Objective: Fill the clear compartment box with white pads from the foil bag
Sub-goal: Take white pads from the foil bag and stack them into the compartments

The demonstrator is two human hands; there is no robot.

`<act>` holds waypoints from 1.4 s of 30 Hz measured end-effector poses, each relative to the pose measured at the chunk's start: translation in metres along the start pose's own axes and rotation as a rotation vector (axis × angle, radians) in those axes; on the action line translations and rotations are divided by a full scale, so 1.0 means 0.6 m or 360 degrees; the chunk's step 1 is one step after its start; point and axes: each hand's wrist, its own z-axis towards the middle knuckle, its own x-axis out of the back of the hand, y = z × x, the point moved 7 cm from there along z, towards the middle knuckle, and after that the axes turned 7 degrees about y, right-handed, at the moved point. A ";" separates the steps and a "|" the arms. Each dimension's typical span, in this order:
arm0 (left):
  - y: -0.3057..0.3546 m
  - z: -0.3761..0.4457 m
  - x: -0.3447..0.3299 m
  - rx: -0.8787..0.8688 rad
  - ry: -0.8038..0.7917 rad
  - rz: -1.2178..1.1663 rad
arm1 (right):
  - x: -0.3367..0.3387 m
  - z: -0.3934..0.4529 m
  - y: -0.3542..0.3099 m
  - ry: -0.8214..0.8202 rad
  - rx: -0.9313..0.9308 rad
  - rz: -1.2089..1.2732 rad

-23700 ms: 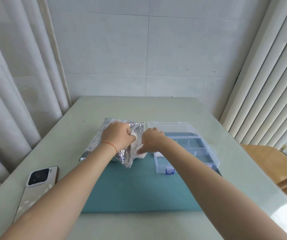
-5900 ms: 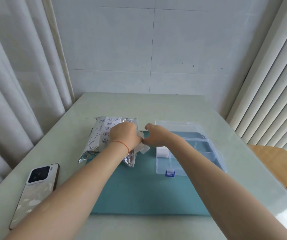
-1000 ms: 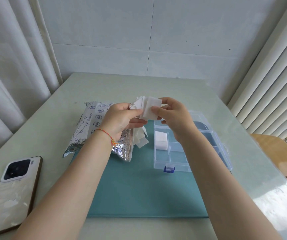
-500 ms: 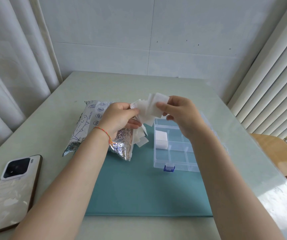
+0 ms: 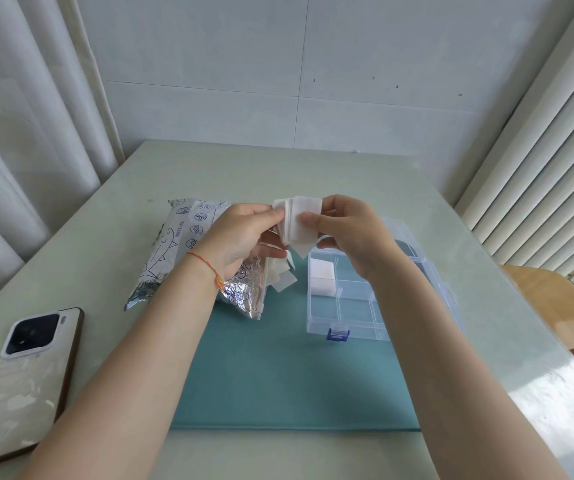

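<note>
Both my hands hold a small stack of white pads (image 5: 298,221) in the air above the gap between bag and box. My left hand (image 5: 244,237) pinches the stack's left edge and my right hand (image 5: 344,230) grips its right side with thumb in front. The foil bag (image 5: 188,251) lies on its side at the left, with several loose pads (image 5: 283,277) spilling from its open end. The clear compartment box (image 5: 347,306) lies open to the right, with one stack of pads (image 5: 320,282) in its near-left upper compartment. My right forearm covers part of the box.
A teal mat (image 5: 278,375) lies under the box and the bag's end on a pale green table (image 5: 313,174). A phone (image 5: 22,375) lies face down at the left front edge. A wooden chair (image 5: 555,306) stands to the right of the table.
My hands have drawn closer together and the fanned pads are gathered into a tighter stack. The stack sits slightly lower and more upright than half a second ago.
</note>
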 end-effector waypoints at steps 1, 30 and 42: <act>0.001 -0.001 -0.001 -0.0005 -0.0017 0.0019 | -0.001 0.001 0.001 0.0007 -0.0004 -0.0007; -0.005 -0.001 -0.009 0.0078 0.0038 -0.0323 | -0.009 0.006 0.014 -0.0019 -0.0100 0.0466; -0.020 -0.004 -0.030 0.0342 -0.0015 -0.0769 | -0.008 -0.001 0.005 -0.0014 -0.0101 0.0747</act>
